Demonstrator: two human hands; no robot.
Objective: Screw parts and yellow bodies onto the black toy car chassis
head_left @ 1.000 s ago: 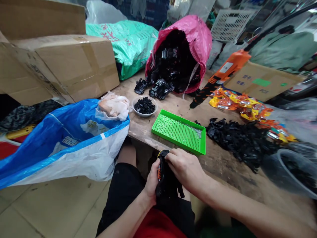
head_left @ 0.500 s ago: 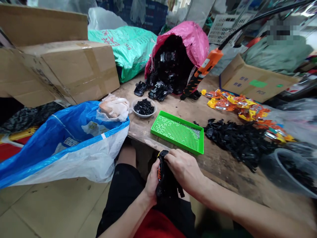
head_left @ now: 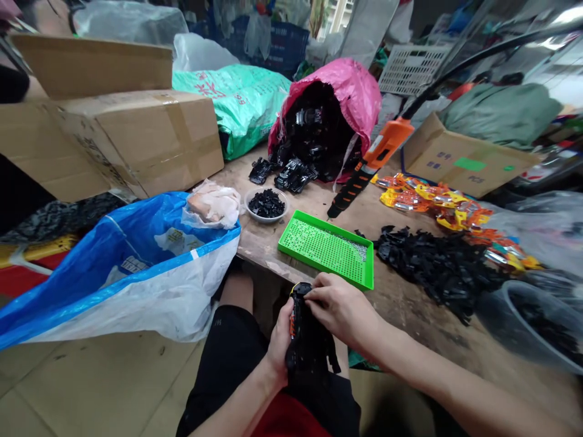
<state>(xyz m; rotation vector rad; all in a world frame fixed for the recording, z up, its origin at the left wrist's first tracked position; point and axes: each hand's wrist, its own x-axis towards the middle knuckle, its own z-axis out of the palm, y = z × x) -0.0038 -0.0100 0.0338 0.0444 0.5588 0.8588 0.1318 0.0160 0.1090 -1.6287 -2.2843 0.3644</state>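
Note:
My left hand (head_left: 280, 343) is closed around a toy car (head_left: 303, 346) above my lap. The car's black underside faces up, with yellow and orange edging along its left and far end. On its far end, the fingers of my right hand (head_left: 339, 306) are pinched together against the black surface; whatever sits between the fingertips is too small to make out. A green perforated tray (head_left: 325, 246) with small metal screws lies just beyond my right hand. Above the tray's far edge hangs an orange and black electric screwdriver (head_left: 371, 167), pointing down.
A bowl of small black parts (head_left: 266, 205) stands left of the tray, a pile of black pieces (head_left: 432, 261) right. Behind are a pink sack (head_left: 355, 91) and orange-yellow car shells (head_left: 437, 197). A blue-white sack (head_left: 182, 291) gapes left, near a cardboard box (head_left: 150, 142).
The view has tilted slightly, so the bench appears lower. My right fingertips have shifted a little on the car's far end. The screwdriver now hangs nearer the tray. My left hand keeps its hold.

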